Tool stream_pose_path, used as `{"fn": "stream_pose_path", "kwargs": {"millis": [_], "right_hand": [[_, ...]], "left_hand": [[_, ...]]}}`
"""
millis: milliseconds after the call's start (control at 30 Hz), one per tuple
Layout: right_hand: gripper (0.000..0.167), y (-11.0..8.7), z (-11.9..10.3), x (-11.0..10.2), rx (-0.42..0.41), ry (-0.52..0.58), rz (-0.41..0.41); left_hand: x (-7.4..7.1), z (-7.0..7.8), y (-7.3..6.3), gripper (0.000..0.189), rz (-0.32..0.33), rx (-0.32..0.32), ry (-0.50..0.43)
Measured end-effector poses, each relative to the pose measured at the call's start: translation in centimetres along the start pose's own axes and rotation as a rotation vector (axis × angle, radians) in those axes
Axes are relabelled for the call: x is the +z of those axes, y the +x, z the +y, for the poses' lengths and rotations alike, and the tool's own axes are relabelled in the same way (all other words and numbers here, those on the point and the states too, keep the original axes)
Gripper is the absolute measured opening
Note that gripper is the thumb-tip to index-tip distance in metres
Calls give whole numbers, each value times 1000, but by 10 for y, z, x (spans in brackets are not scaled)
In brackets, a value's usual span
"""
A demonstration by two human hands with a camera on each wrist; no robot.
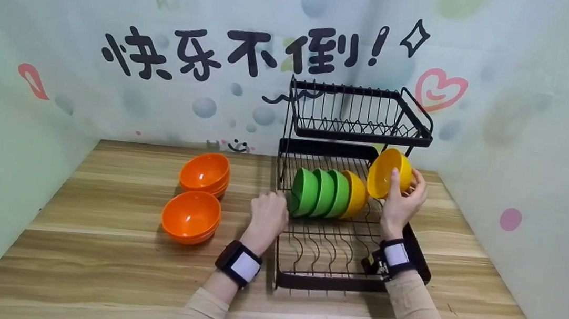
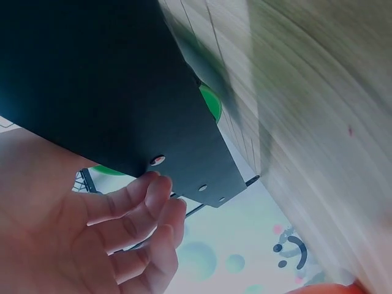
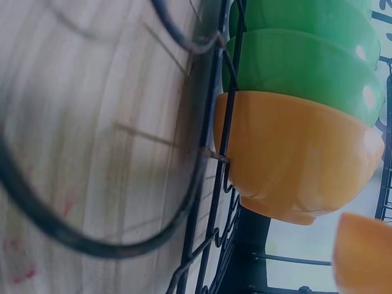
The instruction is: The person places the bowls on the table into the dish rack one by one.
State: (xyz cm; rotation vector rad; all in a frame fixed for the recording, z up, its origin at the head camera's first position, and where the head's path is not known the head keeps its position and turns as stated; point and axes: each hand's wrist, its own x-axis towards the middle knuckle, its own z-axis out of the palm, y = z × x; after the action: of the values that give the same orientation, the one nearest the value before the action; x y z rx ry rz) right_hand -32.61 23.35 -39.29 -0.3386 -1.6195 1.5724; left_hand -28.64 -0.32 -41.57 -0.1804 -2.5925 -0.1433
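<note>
Gripping a yellow bowl [image 1: 389, 173] by its rim above the dish rack's [image 1: 350, 285] back right corner, the right hand [image 1: 403, 201] holds something probably light, stiff, slippery; the left hand [image 1: 267, 220], fingers curled, steadies the rack's left edge.

Bright, even light fills the head view, throwing only soft shadows under the orange bowls [image 1: 191, 217] and the dish rack [image 1: 351, 224] on the tabletop [image 1: 109, 262]. Wall lines bow at the edges. The left wrist view is motion-smeared at right, with the near hand [image 2: 92, 239] soft. The right wrist view blurs near wires.
</note>
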Motion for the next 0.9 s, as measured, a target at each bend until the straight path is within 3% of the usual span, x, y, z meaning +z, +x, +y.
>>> {"fn": "stream_pose_path", "kwargs": {"millis": [300,900], "right_hand": [[58,0,2,-1,26,-128,-61],[54,-1,4,-1,50,-259,-178]], "left_hand": [[0,1,1,19,-76,2,-2],[1,1,0,20,-38,36,27]]}}
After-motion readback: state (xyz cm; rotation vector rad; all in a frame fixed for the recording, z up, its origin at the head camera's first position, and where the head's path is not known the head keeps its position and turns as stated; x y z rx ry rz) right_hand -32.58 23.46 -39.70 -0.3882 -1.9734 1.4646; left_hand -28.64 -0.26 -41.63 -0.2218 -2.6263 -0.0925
